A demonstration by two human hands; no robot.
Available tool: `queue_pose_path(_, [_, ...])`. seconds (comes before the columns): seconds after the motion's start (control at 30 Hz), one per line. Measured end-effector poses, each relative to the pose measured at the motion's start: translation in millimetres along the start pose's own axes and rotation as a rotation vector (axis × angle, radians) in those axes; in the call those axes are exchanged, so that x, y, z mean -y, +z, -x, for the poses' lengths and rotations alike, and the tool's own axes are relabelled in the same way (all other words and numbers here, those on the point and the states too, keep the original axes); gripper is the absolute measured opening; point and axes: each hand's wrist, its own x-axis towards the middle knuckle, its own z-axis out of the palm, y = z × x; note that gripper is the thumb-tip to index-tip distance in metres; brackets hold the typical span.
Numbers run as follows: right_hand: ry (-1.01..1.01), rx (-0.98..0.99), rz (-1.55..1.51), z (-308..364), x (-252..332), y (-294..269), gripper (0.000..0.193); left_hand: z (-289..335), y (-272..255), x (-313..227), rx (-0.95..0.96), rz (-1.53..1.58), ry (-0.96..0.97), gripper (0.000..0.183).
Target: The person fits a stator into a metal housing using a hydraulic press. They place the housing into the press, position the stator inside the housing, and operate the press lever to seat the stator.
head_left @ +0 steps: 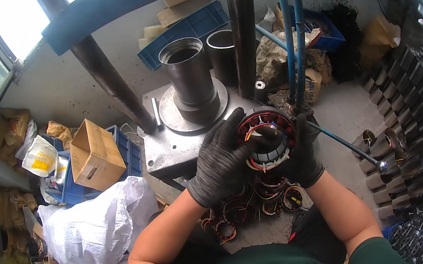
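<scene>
Both my hands wear dark grey gloves and hold a motor stator (272,156) in front of the press, its open face turned up toward me. Red windings line the ring, and red, yellow and white wires curl around its bore. My left hand (219,159) grips the left side, with a finger reaching over the wires into the opening. Around the right side closes my right hand (307,152), its fingers partly hidden behind the ring. Just beyond stands a steel cylinder (190,82) upright on a round plate (168,111) on the press table (162,157).
Below my hands, several wired stators (225,231) lie on the floor. A ball-ended lever (381,166) juts out at right, near stacked metal sleeves (403,126). Blue hoses (285,23) hang beside the press column (245,30). A cardboard box (95,155) and white sack (96,231) are at left.
</scene>
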Motion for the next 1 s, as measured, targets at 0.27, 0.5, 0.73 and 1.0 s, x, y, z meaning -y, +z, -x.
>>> queue_pose_path(0.27, [0.048, -0.069, 0.149, -2, 11, -31, 0.03, -91, -54, 50, -0.124, -0.309, 0.006, 0.051])
queue_pose_path(0.5, [0.2, -0.076, 0.15, 1, 13, -26, 0.024, -140, -73, 128, -0.09, -0.068, -0.624, 0.05])
queue_pose_path(0.73, [0.179, -0.071, 0.119, 5, 11, -20, 0.022, -136, -72, 160, -0.056, 0.136, -0.674, 0.057])
queue_pose_path(1.0, [0.169, -0.064, 0.184, 7, 14, -16, 0.022, -133, -62, 167, -0.075, 0.105, -0.676, 0.053])
